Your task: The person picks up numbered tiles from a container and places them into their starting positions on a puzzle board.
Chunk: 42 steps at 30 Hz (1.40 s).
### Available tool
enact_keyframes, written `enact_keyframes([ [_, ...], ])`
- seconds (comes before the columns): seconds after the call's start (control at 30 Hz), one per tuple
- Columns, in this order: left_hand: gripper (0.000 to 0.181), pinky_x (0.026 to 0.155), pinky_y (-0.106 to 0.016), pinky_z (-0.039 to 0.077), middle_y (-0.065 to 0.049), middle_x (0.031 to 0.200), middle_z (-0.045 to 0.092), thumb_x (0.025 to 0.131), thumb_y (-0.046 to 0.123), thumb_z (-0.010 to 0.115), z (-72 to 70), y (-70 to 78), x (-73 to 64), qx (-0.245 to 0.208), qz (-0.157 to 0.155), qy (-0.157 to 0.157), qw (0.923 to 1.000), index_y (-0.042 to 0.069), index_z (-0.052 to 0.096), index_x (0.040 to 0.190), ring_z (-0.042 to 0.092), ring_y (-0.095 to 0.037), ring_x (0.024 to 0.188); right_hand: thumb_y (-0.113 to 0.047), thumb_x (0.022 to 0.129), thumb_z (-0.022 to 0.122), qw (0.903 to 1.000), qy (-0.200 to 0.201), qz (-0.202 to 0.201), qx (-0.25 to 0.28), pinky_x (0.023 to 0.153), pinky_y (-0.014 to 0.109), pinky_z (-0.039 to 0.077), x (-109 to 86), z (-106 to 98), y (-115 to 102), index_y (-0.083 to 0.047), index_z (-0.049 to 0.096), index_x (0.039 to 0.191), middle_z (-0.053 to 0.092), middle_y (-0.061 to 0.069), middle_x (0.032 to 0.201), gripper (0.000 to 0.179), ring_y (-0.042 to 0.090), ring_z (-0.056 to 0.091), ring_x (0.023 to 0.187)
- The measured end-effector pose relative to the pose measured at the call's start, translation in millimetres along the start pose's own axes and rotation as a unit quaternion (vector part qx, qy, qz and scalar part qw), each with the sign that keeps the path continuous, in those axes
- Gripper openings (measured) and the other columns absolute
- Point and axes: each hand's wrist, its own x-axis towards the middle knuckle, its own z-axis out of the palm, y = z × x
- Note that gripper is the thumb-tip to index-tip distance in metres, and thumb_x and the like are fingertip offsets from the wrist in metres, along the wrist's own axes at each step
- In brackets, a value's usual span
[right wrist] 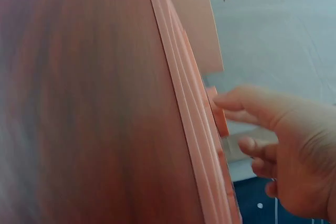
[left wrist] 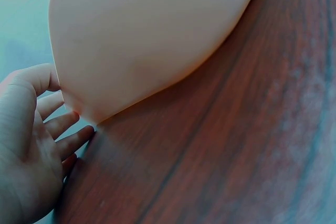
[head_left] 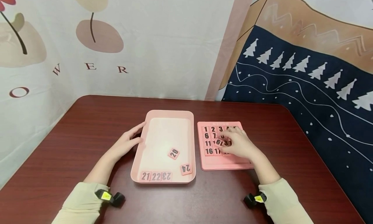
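My left hand (head_left: 124,145) rests against the left edge of a pink tray (head_left: 191,133), fingers spread and relaxed; the left wrist view shows its fingertips touching the tray's outer wall (left wrist: 131,40). Inside the tray lie tile 20 (head_left: 174,153), a turned tile 24 (head_left: 186,169) and tiles 21 (head_left: 145,176), 22 (head_left: 156,176) and 23 (head_left: 166,176). To the right, my right hand (head_left: 237,142) pinches a tilted number tile (head_left: 220,143), seemingly 19, over a pink number board (head_left: 221,163). Rows from 1 sit on the board, partly hidden by the hand.
Both stand on a dark red wooden table (head_left: 99,120). Behind it hang a pale printed cloth (head_left: 169,49) and, at the right, a dark blue cloth with white trees (head_left: 291,84). A strip of table separates tray and board.
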Motion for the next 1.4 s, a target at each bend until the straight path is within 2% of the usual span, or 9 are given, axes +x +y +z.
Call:
enact_keyframes([
  [0.17,0.064,0.09,-0.012,0.032,-0.025,0.144,0.039,0.091,0.003,0.054,0.1,0.4,0.1,-0.001,0.003,0.002,1.0,0.008,0.031,0.151,0.034,-0.035,0.131,-0.019,0.075,0.077,0.9988,-0.03,-0.035,0.015,0.089,0.048,0.028,0.0,-6,5,-0.021,0.073,0.108,0.058,-0.004,0.098,0.034,0.019,0.044,0.098],
  [0.4,0.063,0.091,-0.012,0.032,-0.023,0.147,0.036,0.092,0.004,0.054,-0.1,0.5,1.1,-0.001,0.004,-0.002,1.0,0.008,0.03,0.151,0.033,-0.035,0.132,-0.01,0.073,0.074,0.9978,-0.05,-0.042,0.009,0.09,0.048,0.029,-0.3,-13,9,-0.024,0.072,0.111,0.058,-0.005,0.103,0.041,0.019,0.043,0.1],
  [0.5,0.063,0.091,-0.012,0.032,-0.022,0.147,0.036,0.092,0.004,0.054,-0.3,0.7,1.3,0.0,0.0,-0.001,1.0,0.01,0.031,0.151,0.032,-0.035,0.133,-0.001,0.071,0.068,0.9964,-0.058,-0.062,-0.004,0.086,0.044,0.032,-0.8,-15,11,-0.026,0.072,0.115,0.056,-0.005,0.1,0.051,0.017,0.042,0.096],
  [0.6,0.064,0.091,-0.012,0.032,-0.022,0.146,0.037,0.092,0.004,0.054,-0.6,1.4,1.2,0.001,-0.001,-0.002,1.0,0.01,0.031,0.151,0.032,-0.035,0.133,0.004,0.072,0.065,0.9941,-0.067,-0.083,-0.019,0.081,0.04,0.033,-0.6,-17,12,-0.026,0.073,0.114,0.053,-0.004,0.095,0.052,0.017,0.041,0.091],
  [0.7,0.064,0.091,-0.013,0.032,-0.023,0.146,0.037,0.092,0.003,0.054,-0.6,1.5,1.5,0.001,0.0,-0.002,1.0,0.01,0.031,0.151,0.033,-0.035,0.133,0.003,0.074,0.067,0.9935,-0.073,-0.082,-0.033,0.083,0.042,0.032,-0.3,-18,12,-0.026,0.074,0.11,0.053,-0.004,0.094,0.047,0.017,0.042,0.091],
  [0.83,0.064,0.091,-0.013,0.032,-0.024,0.146,0.037,0.092,0.003,0.055,-0.2,1.5,2.2,0.001,0.005,0.0,1.0,0.008,0.031,0.151,0.034,-0.035,0.132,-0.002,0.076,0.069,0.9945,-0.075,-0.057,-0.046,0.091,0.048,0.031,-1.1,-20,14,-0.027,0.074,0.109,0.059,0.002,0.107,0.041,0.023,0.046,0.104],
  [0.93,0.063,0.091,-0.014,0.033,-0.025,0.145,0.037,0.091,0.003,0.055,0.2,2.0,2.2,0.003,0.008,0.001,1.0,0.006,0.031,0.15,0.034,-0.036,0.131,-0.007,0.077,0.07,0.9954,-0.068,-0.046,-0.049,0.09,0.05,0.031,-3.3,-21,16,-0.025,0.074,0.109,0.06,0.006,0.111,0.038,0.025,0.047,0.107],
  [1.17,0.064,0.09,-0.013,0.033,-0.025,0.144,0.038,0.091,0.002,0.055,1.0,1.9,1.7,-0.006,0.004,0.002,1.0,0.007,0.031,0.15,0.034,-0.035,0.131,-0.021,0.073,0.081,0.9985,-0.017,-0.017,-0.05,0.089,0.049,0.032,-15.9,-19,20,-0.02,0.074,0.103,0.062,0.003,0.108,0.031,0.027,0.048,0.108],
  [1.4,0.063,0.09,-0.013,0.032,-0.025,0.145,0.038,0.092,0.002,0.055,0.8,2.7,-0.2,-0.012,0.003,0.001,0.9999,0.007,0.031,0.151,0.033,-0.035,0.132,-0.039,0.072,0.08,0.9906,0.049,0.022,-0.126,0.076,0.042,0.036,-34.4,-20,11,-0.013,0.074,0.089,0.062,0.004,0.09,0.032,0.023,0.048,0.085],
])
